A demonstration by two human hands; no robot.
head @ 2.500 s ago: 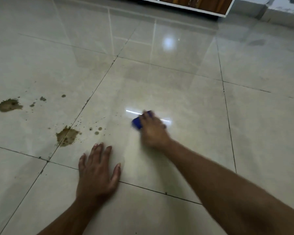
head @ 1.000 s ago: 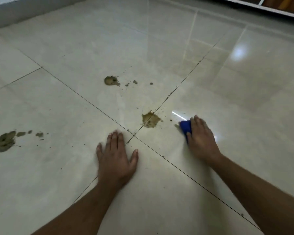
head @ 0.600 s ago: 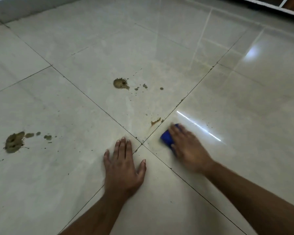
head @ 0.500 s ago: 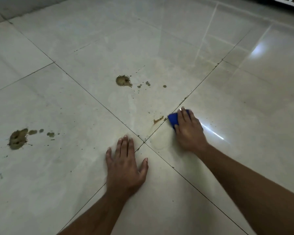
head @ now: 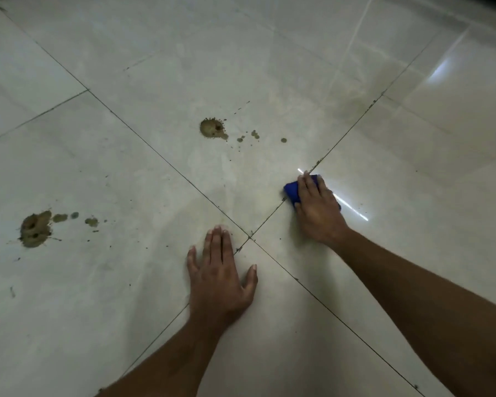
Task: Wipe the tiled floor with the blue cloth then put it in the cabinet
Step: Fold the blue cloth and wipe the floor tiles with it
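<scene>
Right hand point(head: 317, 209) presses flat on blue cloth point(head: 292, 191), fingers nearly straight over it, cloth on floor point(head: 413, 253) at grout line. Left hand point(head: 219, 277) spread flat, holds nothing, props me. I judge wiping half done: brown splat point(head: 212, 128) ahead, bigger splat point(head: 36, 229) far left. Keep palm pressure even, sweep left, fold dirty face under. Cabinet not in view.

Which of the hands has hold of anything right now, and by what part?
The right hand presses the blue cloth from on top, fingers spread over it; only its left edge shows. The left hand lies flat on the tiled floor, holding nothing.
</scene>
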